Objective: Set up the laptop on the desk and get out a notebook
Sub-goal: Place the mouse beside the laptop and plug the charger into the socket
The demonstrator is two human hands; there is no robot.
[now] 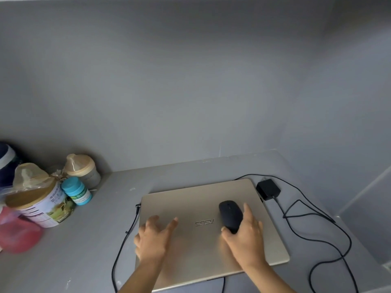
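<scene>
A gold laptop (196, 206) lies closed and flat on the grey desk (88, 246). A black mouse (230, 214) rests on its lid, right of the logo. My right hand (245, 235) grips the mouse from the near side, thumb on its left and fingers on its right. My left hand (154, 237) hovers over or rests on the left part of the lid, fingers spread and holding nothing. No notebook is in view.
A black charger brick (268, 188) sits right of the laptop, its cable (317, 240) looping across the desk's right side; another cable (122, 240) runs along the laptop's left edge. At the left stand a large tin (42, 206), a teal bottle (76, 191), a lidded container (83, 169) and a red container (17, 233).
</scene>
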